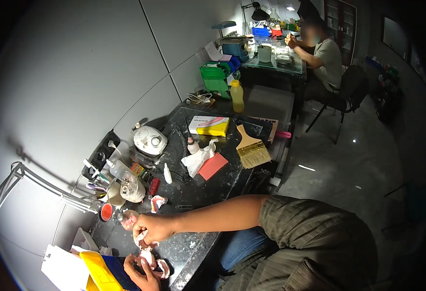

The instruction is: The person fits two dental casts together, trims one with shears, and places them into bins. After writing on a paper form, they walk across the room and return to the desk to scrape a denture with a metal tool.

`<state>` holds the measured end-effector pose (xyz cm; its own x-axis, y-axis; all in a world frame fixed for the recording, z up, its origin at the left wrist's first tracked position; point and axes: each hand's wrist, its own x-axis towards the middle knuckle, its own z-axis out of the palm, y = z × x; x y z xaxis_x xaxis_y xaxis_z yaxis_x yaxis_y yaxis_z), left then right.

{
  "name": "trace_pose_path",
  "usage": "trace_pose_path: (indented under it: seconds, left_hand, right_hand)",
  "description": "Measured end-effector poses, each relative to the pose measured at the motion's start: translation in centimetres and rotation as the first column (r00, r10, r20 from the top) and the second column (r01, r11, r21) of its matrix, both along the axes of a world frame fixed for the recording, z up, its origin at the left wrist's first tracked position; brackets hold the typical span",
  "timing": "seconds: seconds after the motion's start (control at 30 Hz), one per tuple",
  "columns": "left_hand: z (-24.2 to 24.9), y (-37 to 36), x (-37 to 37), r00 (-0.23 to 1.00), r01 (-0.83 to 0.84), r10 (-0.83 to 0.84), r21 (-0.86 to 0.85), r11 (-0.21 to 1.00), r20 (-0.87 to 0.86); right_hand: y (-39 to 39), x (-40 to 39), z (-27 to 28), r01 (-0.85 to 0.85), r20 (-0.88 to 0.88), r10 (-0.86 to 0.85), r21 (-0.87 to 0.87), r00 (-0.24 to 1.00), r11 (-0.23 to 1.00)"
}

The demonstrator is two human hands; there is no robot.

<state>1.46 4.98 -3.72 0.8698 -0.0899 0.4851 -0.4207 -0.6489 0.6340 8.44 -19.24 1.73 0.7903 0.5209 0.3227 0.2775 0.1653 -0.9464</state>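
Note:
My right hand is closed, its fingertips pinching a pale pink dental cast piece over the dark bench. Just below, my left hand curls around another pinkish dental cast, thumb and fingers against it; part of that hand is cut off by the frame edge. A further arch-shaped cast lies beside the left hand. Above my right hand, a cast with red-orange wax rests on the bench. A clear glass burner with pinkish contents stands right behind my right hand.
The black bench holds a paintbrush, a yellow-white box, a pink wax sheet, a white rounded machine and a plastic bottle. A yellow-blue bin stands at lower left. Another person sits at a far bench.

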Motion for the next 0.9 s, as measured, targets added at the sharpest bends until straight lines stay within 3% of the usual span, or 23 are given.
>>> trace_pose_path:
  seconds: [0.33, 0.4, 0.7, 0.9]
  left_hand:
    - [-1.1, 0.5, 0.4, 1.0, -0.023, 0.023, -0.011, 1.0, 0.015]
    - [-1.1, 0.5, 0.5, 0.999, -0.033, 0.033, -0.012, 0.999, 0.003]
    - [-0.9, 0.5, 0.3, 0.998, -0.062, 0.061, -0.018, 0.998, -0.032]
    - [-0.9, 0.7, 0.4, 0.995, -0.084, 0.083, 0.034, 0.996, 0.049]
  right_hand:
    - [0.0, 0.2, -0.3, 0.016, -0.005, -0.017, -0.04, 1.0, 0.999]
    - [0.2, 0.4, -0.6, 0.044, 0.063, -0.042, -0.035, 0.997, 0.998]
    - [0.3, 0.5, -0.7, 0.004, -0.022, -0.004, -0.023, 1.0, 1.0]
    - [0.4, 0.8, -1.1, 0.02, -0.007, -0.021, -0.082, 1.0, 0.996]
